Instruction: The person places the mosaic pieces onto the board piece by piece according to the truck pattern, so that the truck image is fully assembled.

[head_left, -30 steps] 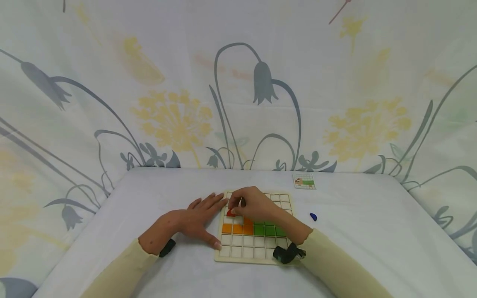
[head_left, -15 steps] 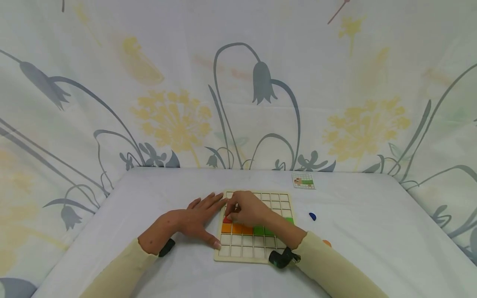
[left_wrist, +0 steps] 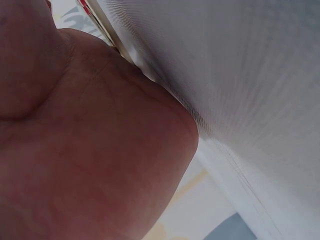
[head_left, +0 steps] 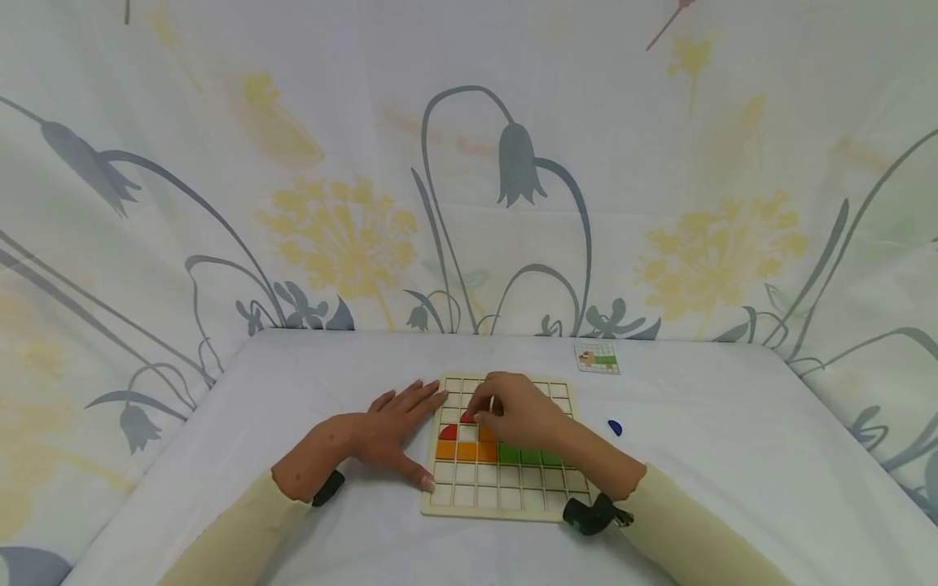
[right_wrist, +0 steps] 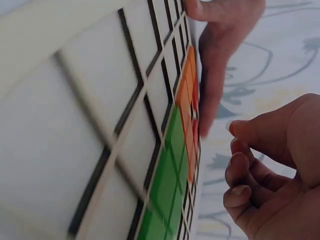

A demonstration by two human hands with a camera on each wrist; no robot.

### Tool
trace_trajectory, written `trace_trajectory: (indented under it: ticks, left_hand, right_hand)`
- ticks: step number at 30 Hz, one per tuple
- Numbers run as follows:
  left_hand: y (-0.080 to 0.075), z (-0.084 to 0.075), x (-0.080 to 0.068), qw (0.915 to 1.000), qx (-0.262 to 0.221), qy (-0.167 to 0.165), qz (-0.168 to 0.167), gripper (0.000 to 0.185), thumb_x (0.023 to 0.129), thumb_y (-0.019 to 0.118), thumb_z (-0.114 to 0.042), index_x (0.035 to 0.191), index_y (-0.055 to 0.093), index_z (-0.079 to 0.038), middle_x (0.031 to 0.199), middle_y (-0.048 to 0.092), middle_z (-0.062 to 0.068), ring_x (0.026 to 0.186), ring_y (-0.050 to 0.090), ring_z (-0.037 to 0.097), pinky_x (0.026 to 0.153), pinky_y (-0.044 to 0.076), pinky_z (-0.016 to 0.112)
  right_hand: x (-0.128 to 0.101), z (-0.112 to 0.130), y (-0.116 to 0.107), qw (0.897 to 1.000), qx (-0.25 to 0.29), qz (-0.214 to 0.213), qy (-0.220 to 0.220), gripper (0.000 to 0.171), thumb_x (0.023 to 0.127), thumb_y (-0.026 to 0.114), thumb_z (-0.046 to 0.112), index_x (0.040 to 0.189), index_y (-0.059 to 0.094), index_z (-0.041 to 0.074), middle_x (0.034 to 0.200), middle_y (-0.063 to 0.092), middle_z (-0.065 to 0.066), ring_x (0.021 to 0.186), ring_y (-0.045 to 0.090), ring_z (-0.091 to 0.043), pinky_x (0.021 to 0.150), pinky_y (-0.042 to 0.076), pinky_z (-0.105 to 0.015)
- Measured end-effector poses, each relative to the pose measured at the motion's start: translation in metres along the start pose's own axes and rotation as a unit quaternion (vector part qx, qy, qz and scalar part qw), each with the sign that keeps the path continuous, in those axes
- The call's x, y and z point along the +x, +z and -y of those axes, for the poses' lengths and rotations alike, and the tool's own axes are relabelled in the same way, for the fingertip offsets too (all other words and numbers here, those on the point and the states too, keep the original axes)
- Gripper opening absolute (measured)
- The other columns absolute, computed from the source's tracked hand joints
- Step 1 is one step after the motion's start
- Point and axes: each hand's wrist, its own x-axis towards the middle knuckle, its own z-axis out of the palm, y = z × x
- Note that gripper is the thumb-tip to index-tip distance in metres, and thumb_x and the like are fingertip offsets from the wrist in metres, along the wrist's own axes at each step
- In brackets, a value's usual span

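My left hand [head_left: 392, 431] lies flat at the left edge of a cream grid board [head_left: 487, 513], fingers straight and thumb on the board's edge. My right hand [head_left: 519, 413] hovers over the board with fingers loosely bent; the right wrist view shows a gap between thumb and fingers and nothing held. Close to its fingertips is a red piece [head_left: 466, 417] in a grid cell. Another red piece with a curved side [head_left: 448, 432] sits lower left of that. Below them runs a row of orange squares [head_left: 456, 451], then green squares [right_wrist: 172, 145] to the right, partly hidden by my right arm.
A small picture card [head_left: 597, 358] lies behind the board on the right. A dark blue half-round piece [head_left: 615, 427] rests on the white table [head_left: 703, 423] right of the board. A flowered cloth [head_left: 469, 203] rises behind the table.
My right hand moved down-left to the lower red piece's cell, then back up and right, off that piece. The left hand stayed put. An orange piece glimpsed by my right sleeve is now hidden.
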Motion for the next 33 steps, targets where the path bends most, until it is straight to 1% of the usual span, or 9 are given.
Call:
trace_trajectory:
  ticks: [5,11,14,18,22,24,26,28,33]
  left_hand:
    - [0.000,-0.002,0.000,1.0000,0.000,-0.009,-0.003,0.127,0.081,0.084,-0.067,0.172,0.012,-0.016,0.179,0.003,0.006,0.165,-0.002,0.032,0.130,0.006,0.060]
    - [0.000,-0.003,-0.001,0.9999,-0.006,-0.011,-0.001,0.128,0.080,0.085,-0.068,0.172,0.012,-0.016,0.179,0.003,0.006,0.165,-0.001,0.032,0.130,0.005,0.059]
    - [0.000,-0.002,-0.002,0.9999,-0.007,-0.008,-0.001,0.129,0.080,0.083,-0.070,0.172,0.012,-0.016,0.179,0.003,0.006,0.165,-0.002,0.032,0.130,0.004,0.060]
    - [-0.001,-0.001,-0.003,1.0000,-0.008,-0.004,-0.002,0.131,0.078,0.083,-0.073,0.172,0.012,-0.015,0.179,0.002,0.007,0.165,-0.002,0.033,0.129,0.003,0.060]
    - [0.001,0.001,-0.003,1.0000,-0.004,-0.009,-0.001,0.131,0.079,0.083,-0.073,0.172,0.011,-0.016,0.179,0.002,0.007,0.165,-0.002,0.033,0.129,0.004,0.061]
    - [0.001,0.001,-0.003,0.9999,-0.005,-0.013,-0.001,0.130,0.079,0.083,-0.071,0.172,0.012,-0.017,0.179,0.002,0.006,0.165,-0.002,0.033,0.130,0.004,0.060]
    - [0.001,0.000,-0.002,0.9999,-0.005,-0.015,-0.002,0.129,0.079,0.084,-0.070,0.172,0.012,-0.017,0.179,0.003,0.006,0.165,-0.001,0.032,0.130,0.005,0.059]
    - [0.001,0.000,-0.001,0.9999,-0.007,-0.014,-0.004,0.129,0.079,0.085,-0.068,0.172,0.013,-0.017,0.179,0.003,0.006,0.165,-0.001,0.033,0.130,0.005,0.060]
    - [0.003,0.001,0.001,0.9998,-0.006,-0.010,-0.013,0.131,0.076,0.083,-0.074,0.172,0.014,-0.018,0.180,0.003,0.004,0.165,-0.002,0.032,0.130,0.003,0.059]
  right_hand:
    - [-0.027,-0.022,-0.026,1.000,-0.005,-0.029,0.007,0.007,0.100,0.072,0.006,0.101,0.079,0.010,0.089,0.066,0.007,0.071,0.055,-0.010,0.065,0.052,-0.027]
    - [-0.061,-0.054,-0.060,0.996,-0.035,-0.065,0.055,0.006,0.100,0.072,0.007,0.103,0.078,0.008,0.088,0.068,0.005,0.067,0.055,-0.009,0.061,0.050,-0.028]
    - [-0.075,-0.069,-0.075,0.993,-0.050,-0.071,0.083,0.004,0.100,0.073,0.010,0.103,0.077,0.009,0.086,0.067,0.005,0.066,0.054,-0.010,0.059,0.049,-0.028]
    - [-0.090,-0.087,-0.089,0.990,-0.050,-0.051,0.121,0.003,0.098,0.076,0.013,0.097,0.075,0.011,0.084,0.066,0.004,0.068,0.055,-0.012,0.060,0.048,-0.028]
    - [-0.099,-0.100,-0.096,0.987,-0.009,-0.004,0.163,0.010,0.095,0.080,0.017,0.093,0.072,0.012,0.084,0.064,0.001,0.069,0.058,-0.014,0.060,0.050,-0.027]
    - [-0.101,-0.105,-0.097,0.984,0.009,0.015,0.177,0.014,0.093,0.083,0.019,0.091,0.071,0.012,0.082,0.063,0.001,0.069,0.059,-0.015,0.060,0.050,-0.027]
    - [-0.104,-0.108,-0.097,0.984,0.019,0.030,0.176,0.015,0.091,0.084,0.019,0.090,0.071,0.012,0.080,0.062,0.001,0.069,0.058,-0.015,0.061,0.049,-0.026]
    - [-0.107,-0.111,-0.098,0.985,0.019,0.035,0.166,0.014,0.090,0.085,0.018,0.089,0.071,0.013,0.078,0.062,0.002,0.069,0.056,-0.014,0.061,0.046,-0.025]
    - [-0.112,-0.114,-0.098,0.989,0.021,0.040,0.144,0.013,0.091,0.084,0.017,0.089,0.072,0.013,0.077,0.062,0.003,0.070,0.055,-0.011,0.064,0.046,-0.024]
